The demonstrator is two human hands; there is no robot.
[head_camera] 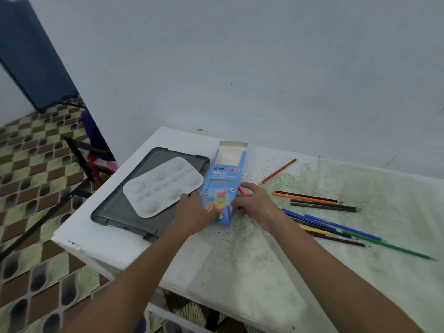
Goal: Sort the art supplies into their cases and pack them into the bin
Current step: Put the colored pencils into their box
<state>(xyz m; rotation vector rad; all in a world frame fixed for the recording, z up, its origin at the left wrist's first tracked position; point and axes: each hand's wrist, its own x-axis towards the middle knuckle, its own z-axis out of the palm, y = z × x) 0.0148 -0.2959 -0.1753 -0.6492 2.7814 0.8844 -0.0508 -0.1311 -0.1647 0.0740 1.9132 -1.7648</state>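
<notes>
A blue cardboard pencil box (222, 181) labelled neon coloured pencils lies on the white table (252, 260), its top flap open toward the wall. My left hand (194, 212) grips the box's near left edge. On the box's right side my right hand (254, 203) pinches a pink-red pencil (242, 190). Several loose coloured pencils (331, 219) lie to the right. A lone red pencil (278, 171) lies farther back. A white paint palette (163, 186) rests on a grey lid (115, 212) to the left.
The table's left edge and front corner drop to a patterned tile floor (36, 188). A dark folding frame (79, 159) stands left of the table. The wall (240, 68) runs directly behind the table.
</notes>
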